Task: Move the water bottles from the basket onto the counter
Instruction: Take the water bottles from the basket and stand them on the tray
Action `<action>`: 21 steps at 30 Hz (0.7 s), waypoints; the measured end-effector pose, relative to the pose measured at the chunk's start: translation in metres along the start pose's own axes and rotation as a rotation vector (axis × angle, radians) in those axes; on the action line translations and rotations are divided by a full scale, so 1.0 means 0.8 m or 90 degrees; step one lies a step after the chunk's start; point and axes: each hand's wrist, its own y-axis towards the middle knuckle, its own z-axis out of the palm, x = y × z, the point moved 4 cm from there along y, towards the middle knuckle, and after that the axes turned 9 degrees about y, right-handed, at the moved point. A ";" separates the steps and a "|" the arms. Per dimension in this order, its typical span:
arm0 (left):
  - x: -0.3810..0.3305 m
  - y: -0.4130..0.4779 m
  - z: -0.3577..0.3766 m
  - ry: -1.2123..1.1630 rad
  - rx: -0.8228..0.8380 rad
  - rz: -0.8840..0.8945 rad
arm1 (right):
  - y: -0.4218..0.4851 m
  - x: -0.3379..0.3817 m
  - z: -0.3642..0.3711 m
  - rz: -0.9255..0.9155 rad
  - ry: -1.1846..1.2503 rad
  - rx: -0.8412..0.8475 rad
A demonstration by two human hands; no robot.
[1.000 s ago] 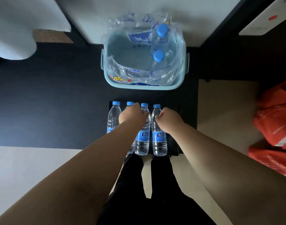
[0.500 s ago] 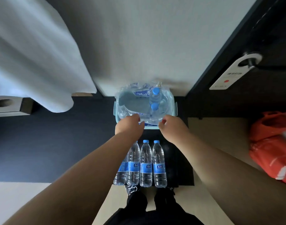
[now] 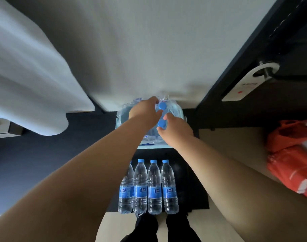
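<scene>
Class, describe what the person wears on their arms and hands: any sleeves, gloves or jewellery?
The left hand and right hand wear no gloves, and no watch, bracelet or ring shows. No sleeve is in view anywhere up to the picture's edge.

A pale grey-white wall (image 3: 149,49) fills 11 to 1 o'clock, evenly lit, with soft shadow at its foot. A blurred white fabric sheet (image 3: 27,75) hangs at 9 to 10 o'clock, above a pale box with a round hole (image 3: 1,126). At 2 o'clock a black door (image 3: 292,41) has a dark lever handle (image 3: 285,78) carrying a white card hanger with a red dot (image 3: 245,84). A dark navy flat surface (image 3: 44,163) lies at 8 o'clock, smooth beige flooring (image 3: 233,142) at 3, and a crumpled orange-red plastic bag (image 3: 292,163) at 4 o'clock
</scene>
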 end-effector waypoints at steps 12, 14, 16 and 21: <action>-0.002 0.046 0.060 -0.024 0.085 0.049 | 0.016 -0.022 0.034 -0.049 0.072 -0.067; -0.001 0.040 0.065 -0.069 0.083 0.030 | 0.016 -0.023 0.035 -0.061 0.086 -0.078; -0.003 0.034 0.068 -0.104 0.069 0.014 | 0.016 -0.023 0.035 -0.067 0.096 -0.082; 0.001 0.016 0.062 -0.122 0.038 0.000 | 0.007 -0.025 0.030 -0.061 0.092 -0.071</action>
